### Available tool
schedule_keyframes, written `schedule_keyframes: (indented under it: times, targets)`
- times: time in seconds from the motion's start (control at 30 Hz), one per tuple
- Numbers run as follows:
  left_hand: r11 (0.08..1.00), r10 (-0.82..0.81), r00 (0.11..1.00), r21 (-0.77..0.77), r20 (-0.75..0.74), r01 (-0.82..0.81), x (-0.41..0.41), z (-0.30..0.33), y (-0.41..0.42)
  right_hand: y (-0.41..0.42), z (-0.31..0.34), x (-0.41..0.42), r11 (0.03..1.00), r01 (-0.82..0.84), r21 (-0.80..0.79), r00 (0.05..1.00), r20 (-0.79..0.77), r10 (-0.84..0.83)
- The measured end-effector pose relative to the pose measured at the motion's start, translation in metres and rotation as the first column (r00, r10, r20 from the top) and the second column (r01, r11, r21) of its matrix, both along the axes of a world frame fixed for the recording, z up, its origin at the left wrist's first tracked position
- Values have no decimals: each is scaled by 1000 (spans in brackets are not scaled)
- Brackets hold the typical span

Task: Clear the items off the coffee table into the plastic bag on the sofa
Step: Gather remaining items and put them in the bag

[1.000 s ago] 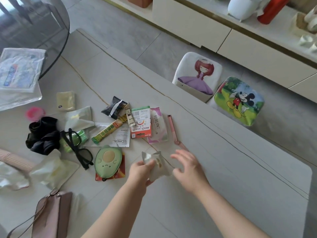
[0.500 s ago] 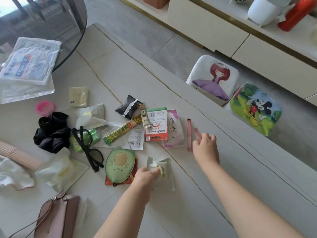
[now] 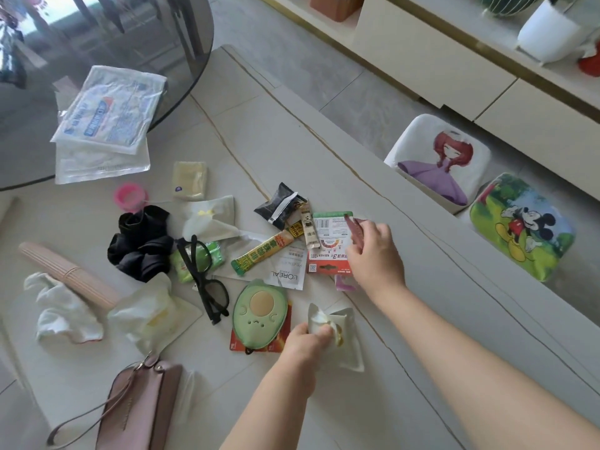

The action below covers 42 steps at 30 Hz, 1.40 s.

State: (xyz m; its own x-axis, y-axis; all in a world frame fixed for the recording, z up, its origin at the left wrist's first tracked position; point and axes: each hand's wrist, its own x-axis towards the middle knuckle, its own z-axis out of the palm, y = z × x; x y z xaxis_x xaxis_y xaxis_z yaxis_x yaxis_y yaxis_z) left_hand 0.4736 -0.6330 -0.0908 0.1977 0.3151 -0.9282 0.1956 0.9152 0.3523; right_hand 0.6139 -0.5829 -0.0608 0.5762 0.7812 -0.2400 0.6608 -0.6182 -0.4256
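Wrappers and sachets are lying scattered across the coffee table (image 3: 373, 177). Nearest, the left hand (image 3: 305, 344) is pinching a crumpled white packet (image 3: 337, 336). Farther out, the right hand (image 3: 373, 251) is gripping a pink clip (image 3: 355, 229) beside the red-and-white card (image 3: 329, 245); gathering flat packets together should save trips.

avocado-shaped soft pouch (image 3: 259, 311): green, tan centre
plastic-framed glasses (image 3: 204, 274): black
long sachet stick (image 3: 266, 251): green and yellow
leather wristlet purse (image 3: 136, 407): dusty pink
round ring (image 3: 126, 196): bright pink
flat card packet (image 3: 329, 245): red, white, green top
square stool cushion (image 3: 519, 225): green, cartoon mouse
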Motion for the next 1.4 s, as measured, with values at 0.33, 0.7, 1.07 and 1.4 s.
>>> schedule_keyframes:
  times: [0.33,0.7,1.07,1.4]
  targets:
    - [992,74,996,-105,57,-67,-3,-6,7,63,-36,-43,981,-114,-155,988,85,128]
    - [985,150,982,-104,117,-138,-24,8,-3,56,2,-52,825,-461,-327,848,112,518]
    - [974,205,960,-134,189,-181,-92,-2,-20,33,-33,-100,706,-575,-414,628,329,705]
    - [942,336,918,-61,209,-331,-166,14,-27,33,-2,-145,902,-362,-235,931,-139,337]
